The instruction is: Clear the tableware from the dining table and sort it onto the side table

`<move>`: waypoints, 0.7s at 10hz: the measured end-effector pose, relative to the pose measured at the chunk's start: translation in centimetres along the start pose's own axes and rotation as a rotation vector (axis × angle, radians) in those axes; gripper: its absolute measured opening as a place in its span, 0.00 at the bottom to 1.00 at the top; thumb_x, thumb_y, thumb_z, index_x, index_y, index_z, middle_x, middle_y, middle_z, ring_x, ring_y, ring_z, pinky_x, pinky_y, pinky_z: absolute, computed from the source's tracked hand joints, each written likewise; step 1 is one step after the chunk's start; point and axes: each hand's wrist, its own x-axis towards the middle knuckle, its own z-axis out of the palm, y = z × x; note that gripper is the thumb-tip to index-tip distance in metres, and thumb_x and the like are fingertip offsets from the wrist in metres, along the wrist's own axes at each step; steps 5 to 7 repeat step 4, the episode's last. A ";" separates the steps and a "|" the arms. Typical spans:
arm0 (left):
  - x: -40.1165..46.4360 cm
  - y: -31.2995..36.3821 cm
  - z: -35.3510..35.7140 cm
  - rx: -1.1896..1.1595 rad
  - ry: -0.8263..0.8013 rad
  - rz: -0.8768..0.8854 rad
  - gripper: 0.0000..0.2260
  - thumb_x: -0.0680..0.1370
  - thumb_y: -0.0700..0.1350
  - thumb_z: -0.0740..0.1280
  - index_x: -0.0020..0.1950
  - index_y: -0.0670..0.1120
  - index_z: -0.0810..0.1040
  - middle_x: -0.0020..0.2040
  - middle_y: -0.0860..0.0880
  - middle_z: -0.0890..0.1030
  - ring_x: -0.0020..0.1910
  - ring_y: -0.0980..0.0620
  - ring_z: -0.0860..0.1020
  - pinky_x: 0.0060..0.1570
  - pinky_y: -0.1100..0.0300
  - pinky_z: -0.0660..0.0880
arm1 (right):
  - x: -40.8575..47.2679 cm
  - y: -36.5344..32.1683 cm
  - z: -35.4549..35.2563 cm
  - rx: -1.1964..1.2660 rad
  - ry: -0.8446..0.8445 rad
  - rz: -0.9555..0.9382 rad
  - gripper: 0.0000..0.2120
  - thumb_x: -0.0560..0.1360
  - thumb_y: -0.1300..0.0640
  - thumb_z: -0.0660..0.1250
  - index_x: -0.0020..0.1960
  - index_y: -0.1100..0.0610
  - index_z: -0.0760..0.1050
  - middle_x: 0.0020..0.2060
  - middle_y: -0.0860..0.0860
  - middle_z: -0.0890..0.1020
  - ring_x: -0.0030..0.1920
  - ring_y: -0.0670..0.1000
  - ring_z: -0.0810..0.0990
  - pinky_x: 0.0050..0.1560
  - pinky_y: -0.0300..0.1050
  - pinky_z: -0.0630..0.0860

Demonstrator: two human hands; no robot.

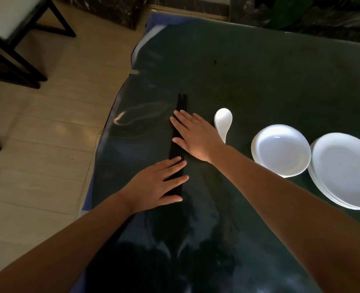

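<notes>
1. Nearest, the left hand (160,182) lies flat, fingers straight, pressing the near end of a bundle of black chopsticks (180,127) on a dark glossy table (259,81).
2. Just beyond, the right hand (193,138) lies flat too, fingers straight across the middle of the bundle; neither hand grips anything.
3. To the right sit white spoons (223,123), then stacked white bowls (280,150) and stacked white plates (343,170).
4. Risk, as a judgement: the smooth sticks may roll apart or slide on the slick surface if either palm lifts unevenly, and the right forearm passes near the spoons and could knock them.
5. No brand, label or writing is readable anywhere.
</notes>
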 end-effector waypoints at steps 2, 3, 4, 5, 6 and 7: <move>0.4 0.3 -1.3 0.033 -0.112 -0.005 0.24 0.78 0.60 0.53 0.65 0.47 0.74 0.67 0.42 0.74 0.68 0.44 0.71 0.64 0.49 0.67 | -2.8 -0.1 -1.5 0.043 0.038 0.027 0.26 0.81 0.48 0.50 0.75 0.60 0.55 0.76 0.56 0.58 0.76 0.54 0.54 0.75 0.49 0.50; 0.7 0.8 -2.8 0.056 -0.138 -0.030 0.25 0.77 0.60 0.52 0.68 0.48 0.71 0.68 0.43 0.73 0.69 0.45 0.70 0.66 0.48 0.63 | -4.8 0.1 -2.2 0.045 0.127 0.044 0.20 0.79 0.52 0.57 0.67 0.61 0.69 0.66 0.60 0.73 0.68 0.58 0.70 0.70 0.54 0.62; 2.8 1.9 -6.0 0.069 -0.156 -0.166 0.24 0.76 0.57 0.55 0.66 0.47 0.73 0.63 0.45 0.78 0.63 0.46 0.76 0.63 0.49 0.69 | -8.2 0.7 -3.9 0.050 0.232 0.095 0.11 0.75 0.57 0.63 0.46 0.62 0.80 0.40 0.58 0.84 0.43 0.62 0.82 0.48 0.53 0.76; 2.8 1.9 -6.0 0.069 -0.156 -0.166 0.24 0.76 0.57 0.55 0.66 0.47 0.73 0.63 0.45 0.78 0.63 0.46 0.76 0.63 0.49 0.69 | -8.2 0.7 -3.9 0.050 0.232 0.095 0.11 0.75 0.57 0.63 0.46 0.62 0.80 0.40 0.58 0.84 0.43 0.62 0.82 0.48 0.53 0.76; 2.8 1.9 -6.0 0.069 -0.156 -0.166 0.24 0.76 0.57 0.55 0.66 0.47 0.73 0.63 0.45 0.78 0.63 0.46 0.76 0.63 0.49 0.69 | -8.2 0.7 -3.9 0.050 0.232 0.095 0.11 0.75 0.57 0.63 0.46 0.62 0.80 0.40 0.58 0.84 0.43 0.62 0.82 0.48 0.53 0.76; 2.8 1.9 -6.0 0.069 -0.156 -0.166 0.24 0.76 0.57 0.55 0.66 0.47 0.73 0.63 0.45 0.78 0.63 0.46 0.76 0.63 0.49 0.69 | -8.2 0.7 -3.9 0.050 0.232 0.095 0.11 0.75 0.57 0.63 0.46 0.62 0.80 0.40 0.58 0.84 0.43 0.62 0.82 0.48 0.53 0.76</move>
